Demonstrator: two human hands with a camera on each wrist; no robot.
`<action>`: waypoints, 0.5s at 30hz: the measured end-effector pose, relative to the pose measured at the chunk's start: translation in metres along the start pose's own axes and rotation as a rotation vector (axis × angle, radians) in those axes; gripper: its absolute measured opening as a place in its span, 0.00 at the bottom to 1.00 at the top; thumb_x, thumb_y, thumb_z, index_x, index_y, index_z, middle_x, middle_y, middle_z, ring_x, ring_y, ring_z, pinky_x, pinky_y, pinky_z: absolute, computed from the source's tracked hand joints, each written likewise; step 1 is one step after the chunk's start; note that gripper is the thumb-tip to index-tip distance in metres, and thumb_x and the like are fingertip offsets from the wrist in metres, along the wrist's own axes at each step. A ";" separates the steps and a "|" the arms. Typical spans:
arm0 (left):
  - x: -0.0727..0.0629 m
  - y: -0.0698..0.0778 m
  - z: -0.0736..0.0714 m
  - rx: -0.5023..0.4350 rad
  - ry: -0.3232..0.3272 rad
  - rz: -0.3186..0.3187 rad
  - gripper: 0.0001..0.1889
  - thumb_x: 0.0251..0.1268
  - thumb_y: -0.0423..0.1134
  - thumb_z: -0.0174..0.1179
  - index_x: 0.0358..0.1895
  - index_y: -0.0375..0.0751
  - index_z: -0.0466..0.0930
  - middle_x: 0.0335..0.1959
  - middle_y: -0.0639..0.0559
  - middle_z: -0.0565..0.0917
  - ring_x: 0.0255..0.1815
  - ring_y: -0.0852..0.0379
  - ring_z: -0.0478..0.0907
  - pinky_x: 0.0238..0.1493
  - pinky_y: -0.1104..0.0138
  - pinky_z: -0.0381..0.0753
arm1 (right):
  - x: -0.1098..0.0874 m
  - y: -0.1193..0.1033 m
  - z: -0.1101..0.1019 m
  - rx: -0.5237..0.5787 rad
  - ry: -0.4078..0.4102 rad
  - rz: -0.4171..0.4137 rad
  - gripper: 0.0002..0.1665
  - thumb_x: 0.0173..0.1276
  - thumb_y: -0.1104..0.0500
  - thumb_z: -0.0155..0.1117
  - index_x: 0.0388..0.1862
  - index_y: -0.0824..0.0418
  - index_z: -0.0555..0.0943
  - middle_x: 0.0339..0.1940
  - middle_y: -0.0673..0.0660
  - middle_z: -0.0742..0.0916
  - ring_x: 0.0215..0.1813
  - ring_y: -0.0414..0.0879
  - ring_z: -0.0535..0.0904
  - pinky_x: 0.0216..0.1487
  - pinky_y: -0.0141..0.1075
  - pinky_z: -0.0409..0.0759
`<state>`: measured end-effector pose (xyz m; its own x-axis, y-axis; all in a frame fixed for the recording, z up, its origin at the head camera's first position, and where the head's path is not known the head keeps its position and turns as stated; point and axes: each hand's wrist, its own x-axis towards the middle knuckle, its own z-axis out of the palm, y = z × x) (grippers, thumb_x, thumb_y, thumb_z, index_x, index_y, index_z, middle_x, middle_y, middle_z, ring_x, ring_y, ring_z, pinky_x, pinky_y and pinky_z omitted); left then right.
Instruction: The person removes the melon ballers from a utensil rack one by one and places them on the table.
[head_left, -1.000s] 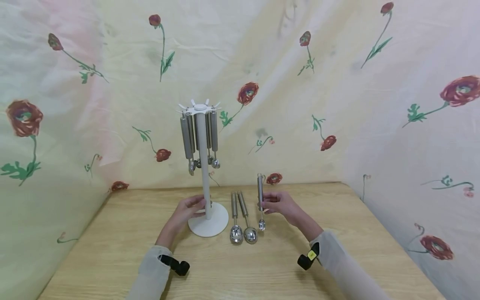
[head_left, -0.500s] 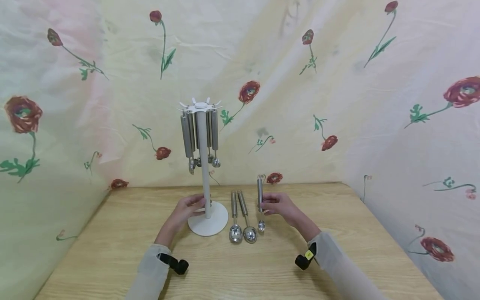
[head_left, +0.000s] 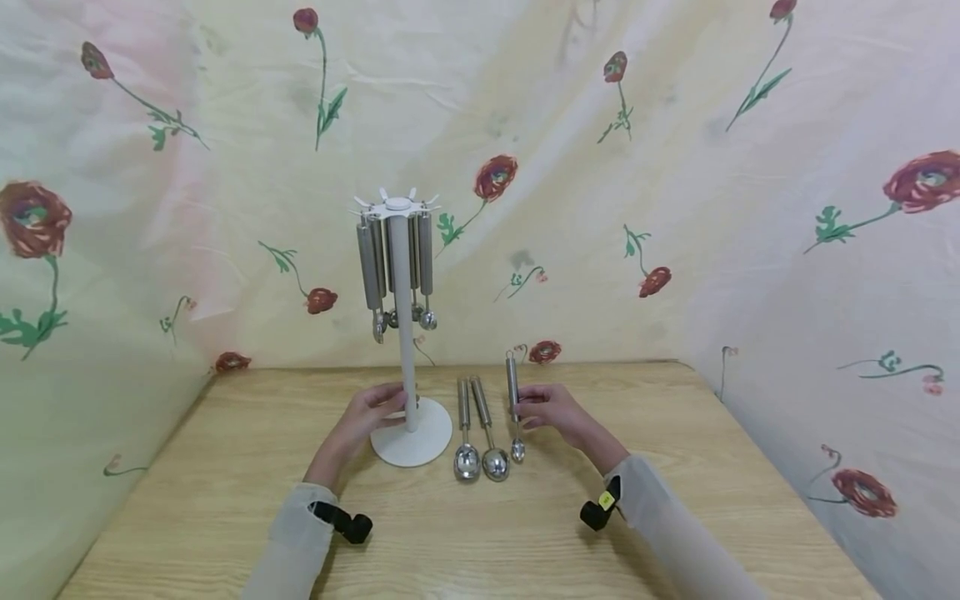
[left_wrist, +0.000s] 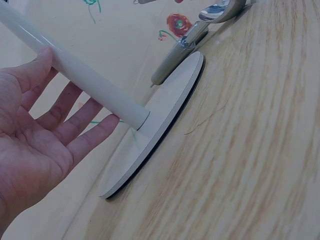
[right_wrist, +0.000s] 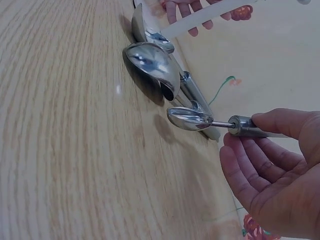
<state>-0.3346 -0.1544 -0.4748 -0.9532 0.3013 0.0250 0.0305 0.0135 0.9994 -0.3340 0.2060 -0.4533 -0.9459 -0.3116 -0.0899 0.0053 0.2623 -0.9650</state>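
Observation:
In the head view my left hand holds the pole of a white stand just above its round base. The left wrist view shows the thumb on one side of the pole and the fingers behind. My right hand pinches the tubular steel handle of a small scoop between thumb and fingers. Its bowl points down, and the handle leans slightly left at the top. Two larger scoops, one on the left and one on the right, lie side by side between stand and right hand.
Several steel-handled utensils hang from the hooked ring atop the stand, some partly hidden by the pole. The wooden table meets a flower-patterned cloth at the back. Each wrist wears a black camera.
My right hand and the small scoop have shifted slightly left, and the handle's top leans a little more to the left. My left hand stays on the pole; the head view has shifted slightly.

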 end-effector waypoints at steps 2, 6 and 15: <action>0.000 0.000 -0.001 0.004 -0.005 0.000 0.25 0.79 0.41 0.56 0.71 0.29 0.70 0.65 0.35 0.79 0.61 0.49 0.81 0.66 0.49 0.82 | 0.001 0.001 0.001 -0.001 0.010 0.010 0.26 0.74 0.65 0.63 0.64 0.79 0.73 0.57 0.75 0.84 0.49 0.46 0.87 0.54 0.46 0.90; 0.001 0.000 -0.003 0.012 -0.020 0.005 0.26 0.79 0.42 0.56 0.71 0.29 0.70 0.66 0.34 0.79 0.62 0.48 0.81 0.67 0.47 0.81 | 0.003 0.004 0.005 0.006 0.028 0.043 0.26 0.73 0.66 0.64 0.64 0.79 0.73 0.54 0.72 0.86 0.47 0.46 0.86 0.52 0.44 0.90; 0.001 -0.001 -0.002 -0.003 -0.013 0.006 0.24 0.79 0.40 0.56 0.70 0.29 0.71 0.65 0.34 0.79 0.61 0.49 0.82 0.66 0.47 0.81 | 0.008 0.008 0.006 0.000 -0.010 0.046 0.25 0.72 0.66 0.63 0.63 0.79 0.74 0.52 0.70 0.86 0.45 0.44 0.86 0.53 0.40 0.90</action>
<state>-0.3362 -0.1560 -0.4758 -0.9491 0.3136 0.0311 0.0355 0.0082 0.9993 -0.3395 0.2005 -0.4629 -0.9413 -0.3087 -0.1364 0.0484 0.2767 -0.9597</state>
